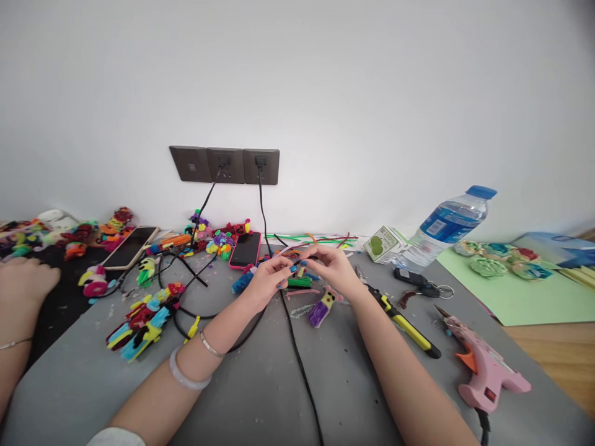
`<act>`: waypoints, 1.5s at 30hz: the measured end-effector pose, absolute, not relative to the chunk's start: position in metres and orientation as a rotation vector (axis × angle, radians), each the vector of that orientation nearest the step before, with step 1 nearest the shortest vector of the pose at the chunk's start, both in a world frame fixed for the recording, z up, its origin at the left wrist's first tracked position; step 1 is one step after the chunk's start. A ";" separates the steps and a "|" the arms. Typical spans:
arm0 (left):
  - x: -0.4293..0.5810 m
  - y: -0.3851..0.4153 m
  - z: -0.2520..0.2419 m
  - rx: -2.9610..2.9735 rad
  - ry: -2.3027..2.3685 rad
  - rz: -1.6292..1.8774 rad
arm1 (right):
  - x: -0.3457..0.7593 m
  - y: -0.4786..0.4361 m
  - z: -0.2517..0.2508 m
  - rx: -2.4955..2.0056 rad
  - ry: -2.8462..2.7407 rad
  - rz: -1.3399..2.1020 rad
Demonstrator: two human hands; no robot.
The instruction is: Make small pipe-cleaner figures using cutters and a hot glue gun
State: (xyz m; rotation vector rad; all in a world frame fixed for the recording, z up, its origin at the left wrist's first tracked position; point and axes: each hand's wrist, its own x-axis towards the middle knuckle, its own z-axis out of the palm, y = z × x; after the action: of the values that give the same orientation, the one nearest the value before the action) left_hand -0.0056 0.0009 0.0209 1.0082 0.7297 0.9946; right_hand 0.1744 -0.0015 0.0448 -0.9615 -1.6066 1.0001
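Note:
Above the grey table, my left hand (pixel 269 279) and my right hand (pixel 332 266) meet, with fingers pinched close together. Between the fingertips runs a thin dark pipe cleaner (pixel 299 262), partly hidden by the fingers. Just below my right hand lies a small pipe-cleaner figure (pixel 320 310) with a purple body and a yellow head. Green pipe-cleaner pieces (pixel 299 282) lie behind the fingers, and a blue fuzzy piece (pixel 242 282) is beside my left hand.
Another person's hand (pixel 28 279) rests at the left. Colourful pipe-cleaner figures (pixel 142 319), phones (pixel 245 249) and black cables (pixel 297 353) cover the left and middle. Rightward are a yellow-black tool (pixel 411 331), car key (pixel 413 279), pink glue gun (pixel 488 371), bottle (pixel 446 226) and box (pixel 385 244).

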 end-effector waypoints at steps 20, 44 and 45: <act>0.004 -0.006 0.016 0.595 0.704 1.184 | 0.166 0.000 0.041 -0.864 -1.713 0.966; -0.013 -0.002 0.022 1.520 0.898 1.406 | 0.173 -0.002 0.042 -0.897 -1.654 1.096; -0.013 -0.002 0.022 1.522 0.911 1.407 | 0.173 -0.002 0.042 -0.908 -1.651 1.072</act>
State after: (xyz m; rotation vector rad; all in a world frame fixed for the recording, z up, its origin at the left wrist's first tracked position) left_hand -0.0134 -0.0019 0.0218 1.5224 0.9106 1.4068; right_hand 0.1731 -0.0015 0.0422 -0.9077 -1.6507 1.0716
